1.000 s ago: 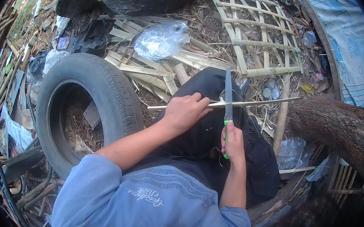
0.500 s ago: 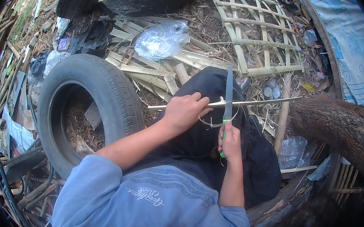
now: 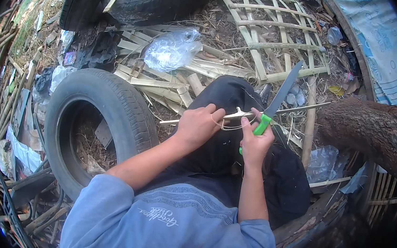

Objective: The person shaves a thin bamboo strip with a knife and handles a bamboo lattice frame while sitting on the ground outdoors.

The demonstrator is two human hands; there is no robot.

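Note:
Across my dark-trousered knee lies a thin bamboo strip (image 3: pixel 300 108), its two ends sticking out past my hands. My left hand (image 3: pixel 200 126) is closed around it left of the knee's middle. In my right hand (image 3: pixel 256 146) is a knife (image 3: pixel 283 92) with a green handle, its grey blade tilted up and to the right, over the strip. The right thumb and a finger are close to the strip; whether they pinch it I cannot make out. Between the hands a pale curled shaving (image 3: pixel 240 112) stands up from the strip, and a thin fibre loops below it.
A worn tyre (image 3: pixel 132 113) stands at my left, with more tyres (image 3: pixel 164 3) at the back. Split bamboo pieces (image 3: pixel 163 89) and a clear plastic bag (image 3: pixel 173 50) lie ahead. A woven bamboo lattice (image 3: pixel 287 46) is far right, near a thick log (image 3: pixel 361 125).
The knife has turned from nearly upright to leaning right, and my right hand has moved up to the strip. My left hand keeps its grip almost in place.

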